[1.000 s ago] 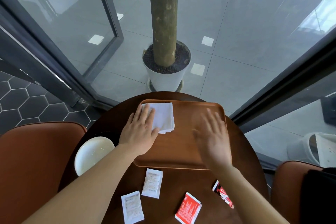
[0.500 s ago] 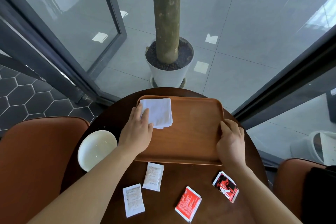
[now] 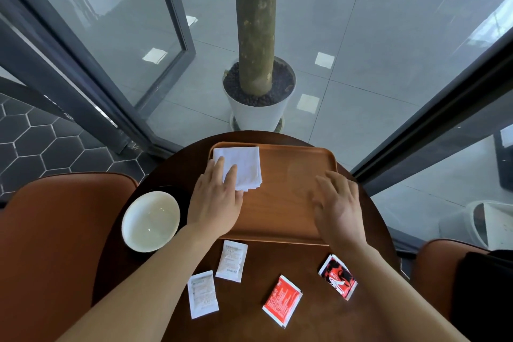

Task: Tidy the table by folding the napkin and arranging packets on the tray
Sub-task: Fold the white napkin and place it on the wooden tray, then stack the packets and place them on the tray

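**Napkin (image 3: 244, 165) folded and on the tray; four packets waiting on the table**

The napkin lies as a folded white square in the far-left corner of the wooden tray (image 3: 283, 208). Your left hand (image 3: 215, 200) rests flat on its near-left corner, fingers straight and close together, pressing rather than pinching. It looks like thin, soft paper in several layers, so it will likely shift or fan open if you drag it. Press straight down to set the creases, and lift your hand off straight up.

Your right hand (image 3: 337, 208) is over the right side of the tray, fingers extended and slightly apart, holding nothing. It is blurred, so I cannot tell whether it touches the wood.

The packets all lie flat on the dark round table (image 3: 263, 261), on your side of the tray:
- a white packet (image 3: 231, 260) just beside the tray's near edge
- a second white packet (image 3: 202, 294) nearer to you
- a red packet (image 3: 282, 300)
- a red-and-black packet (image 3: 337, 276) to the right

They should be very light, limp and probably slick, with little edge standing up from the table. Pinch each by a sealed edge or corner, or slide it a little to raise an edge first. Mind the white bowl (image 3: 151, 221) by your left forearm.
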The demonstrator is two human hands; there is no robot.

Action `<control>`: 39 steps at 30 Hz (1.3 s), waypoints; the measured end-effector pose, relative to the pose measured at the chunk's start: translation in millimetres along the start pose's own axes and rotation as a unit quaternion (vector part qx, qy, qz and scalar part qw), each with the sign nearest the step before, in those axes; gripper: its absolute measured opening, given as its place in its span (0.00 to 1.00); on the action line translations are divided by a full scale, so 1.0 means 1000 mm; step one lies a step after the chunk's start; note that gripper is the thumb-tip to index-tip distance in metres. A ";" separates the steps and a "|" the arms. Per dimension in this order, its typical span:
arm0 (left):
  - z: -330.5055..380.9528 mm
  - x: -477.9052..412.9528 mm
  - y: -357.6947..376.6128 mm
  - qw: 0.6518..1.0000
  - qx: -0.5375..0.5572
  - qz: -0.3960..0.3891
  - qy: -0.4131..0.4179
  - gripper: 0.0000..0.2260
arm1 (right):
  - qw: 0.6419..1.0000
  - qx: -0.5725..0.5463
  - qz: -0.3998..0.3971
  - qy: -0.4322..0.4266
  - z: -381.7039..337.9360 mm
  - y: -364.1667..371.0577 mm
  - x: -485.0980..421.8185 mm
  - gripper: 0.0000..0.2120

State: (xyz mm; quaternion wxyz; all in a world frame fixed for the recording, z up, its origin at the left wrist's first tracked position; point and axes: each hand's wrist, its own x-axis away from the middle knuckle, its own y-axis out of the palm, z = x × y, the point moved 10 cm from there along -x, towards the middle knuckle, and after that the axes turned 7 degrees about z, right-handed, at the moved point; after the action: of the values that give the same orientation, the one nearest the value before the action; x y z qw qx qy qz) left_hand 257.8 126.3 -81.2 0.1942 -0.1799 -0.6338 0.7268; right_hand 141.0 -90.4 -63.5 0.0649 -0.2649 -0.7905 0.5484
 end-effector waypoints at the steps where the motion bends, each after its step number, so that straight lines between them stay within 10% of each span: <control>1: 0.004 0.003 -0.001 1.000 0.006 0.001 -0.003 0.25 | 1.000 -0.002 -0.008 -0.010 -0.006 0.001 0.001 0.16; 25: -0.019 0.212 0.000 0.979 0.074 0.009 -0.192 0.22 | 0.949 -0.126 -0.176 -0.229 -0.112 0.029 0.156 0.21; 39: 0.043 0.213 0.017 0.996 0.085 -0.024 -0.002 0.27 | 0.944 -0.002 -0.208 -0.258 -0.082 0.017 0.211 0.24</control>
State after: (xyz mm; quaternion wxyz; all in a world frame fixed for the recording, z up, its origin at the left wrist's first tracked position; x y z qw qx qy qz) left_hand 51.6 196.4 -95.6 0.2250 -0.1454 -0.5742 0.7736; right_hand -0.5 85.5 -86.3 -0.0295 0.0557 -0.8186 0.5708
